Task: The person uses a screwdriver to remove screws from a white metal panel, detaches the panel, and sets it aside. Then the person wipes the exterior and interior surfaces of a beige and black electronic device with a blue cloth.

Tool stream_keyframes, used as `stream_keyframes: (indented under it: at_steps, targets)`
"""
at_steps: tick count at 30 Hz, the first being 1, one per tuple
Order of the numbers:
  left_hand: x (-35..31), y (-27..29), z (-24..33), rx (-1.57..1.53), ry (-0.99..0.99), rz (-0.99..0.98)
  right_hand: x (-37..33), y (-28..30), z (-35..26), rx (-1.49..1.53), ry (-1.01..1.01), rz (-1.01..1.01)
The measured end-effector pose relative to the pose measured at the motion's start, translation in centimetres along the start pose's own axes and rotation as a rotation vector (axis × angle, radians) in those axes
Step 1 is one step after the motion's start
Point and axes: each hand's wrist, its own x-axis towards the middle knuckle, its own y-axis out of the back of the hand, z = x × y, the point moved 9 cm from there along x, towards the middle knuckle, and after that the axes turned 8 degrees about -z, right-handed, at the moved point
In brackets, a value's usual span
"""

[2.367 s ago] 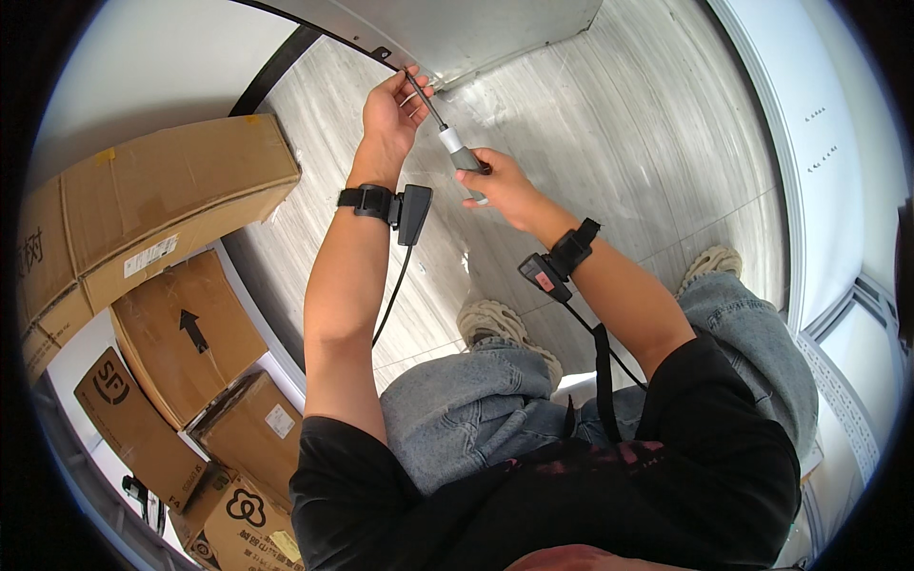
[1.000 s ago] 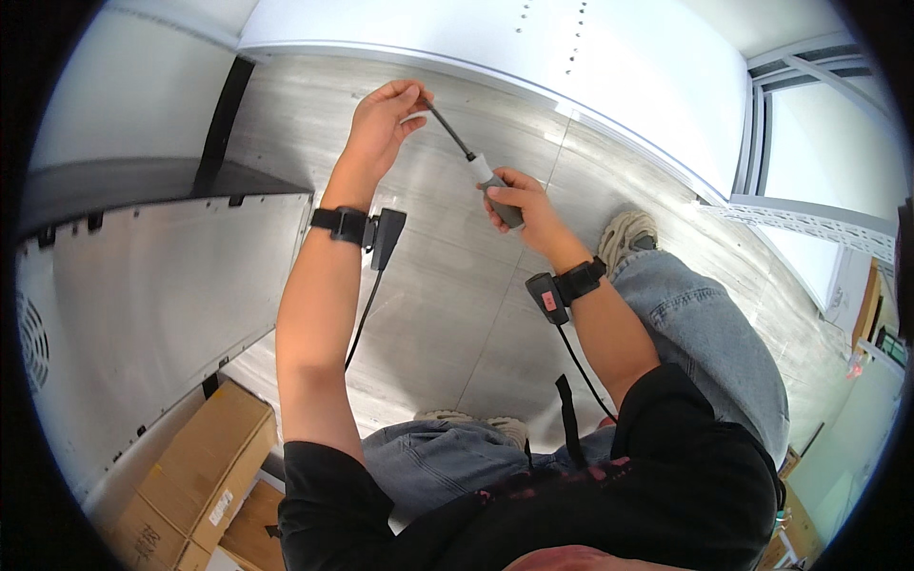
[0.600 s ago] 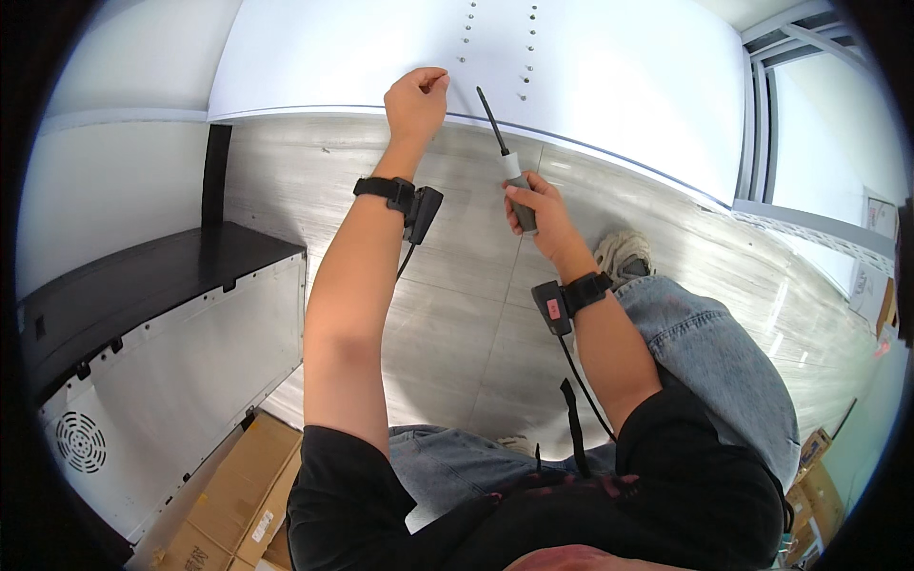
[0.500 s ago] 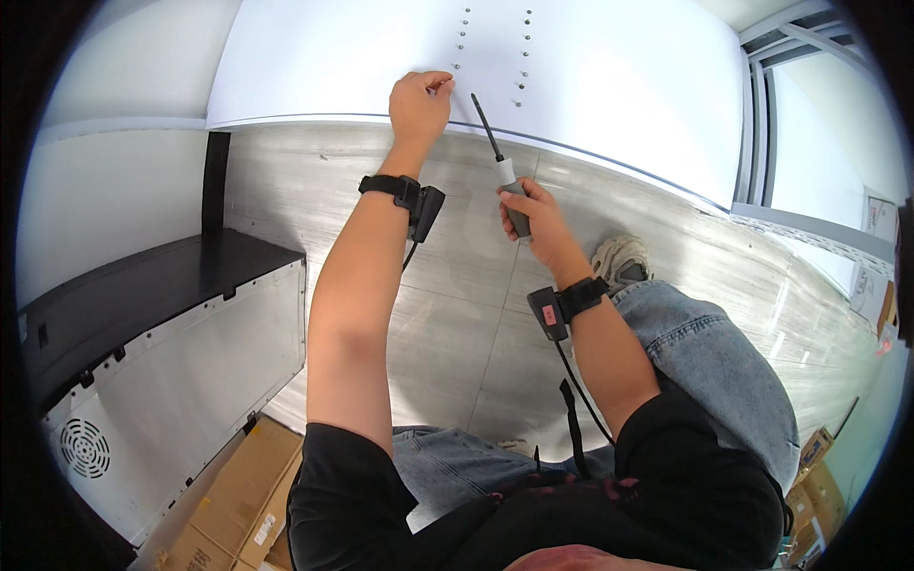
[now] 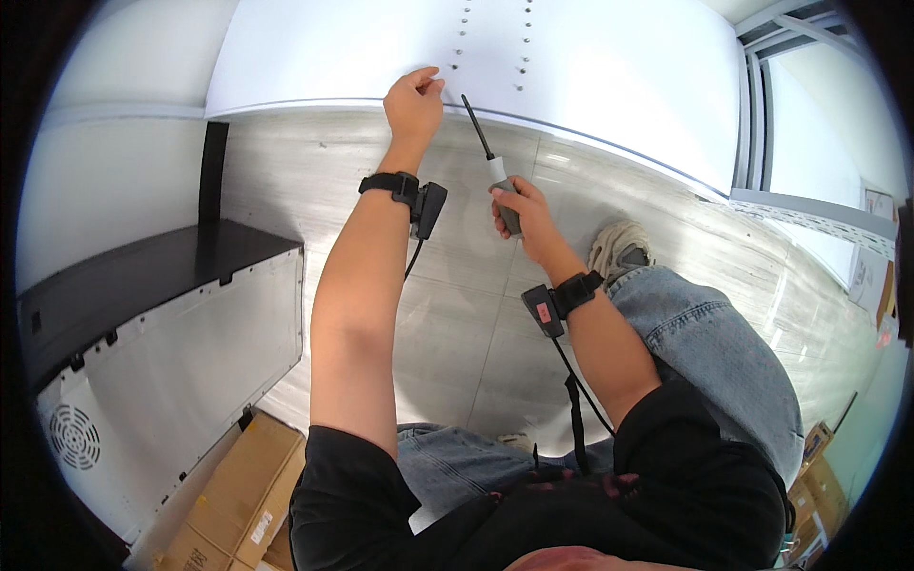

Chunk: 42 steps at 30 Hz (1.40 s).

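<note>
My right hand (image 5: 520, 213) is wrapped round the grey handle of a screwdriver (image 5: 502, 173), its dark shaft slanting up and left past the near edge of a white panel (image 5: 333, 57). Left of the shaft's tip, my left hand (image 5: 414, 107) is over that panel, thumb and forefinger curled close together. Anything between those fingertips is too small to make out. Beyond the fingertips stands the nearest screw (image 5: 455, 67) of one row. A second row of small screws (image 5: 523, 70) runs beside it on the right.
A black-topped metal cabinet (image 5: 171, 262) with a round vent stands on the left. Cardboard boxes (image 5: 238, 485) lie below it. A metal frame (image 5: 819, 205) is at the right. My shoe (image 5: 621, 249) rests on the grey tiled floor (image 5: 447, 333).
The view has shifted a little, so the panel sits higher. My left hand has drawn slightly back from the left row, uncovering its nearest screw. The screwdriver has shifted slightly left.
</note>
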Motion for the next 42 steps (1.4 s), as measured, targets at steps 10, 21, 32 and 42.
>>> stream_keyframes:
  at_steps: [10, 21, 32, 42]
  targets:
    - [-19.6, 12.2, -13.2, -0.821, 0.568, -0.097, -2.3, -13.0, 12.3, -0.265, -0.124, -0.252]
    - [-38.6, 23.8, -23.6, -1.066, 0.698, 0.285, -9.6, -24.0, 25.9, -0.7, -0.4, -0.448]
    - [-40.4, 24.1, -27.9, -0.958, 0.859, 0.359, -8.0, -24.5, 30.7, -0.609, -0.462, -0.443]
    - [-36.0, 22.1, -26.9, -1.036, 0.733, 0.402, -5.6, -22.7, 29.3, -0.522, -0.448, -0.371]
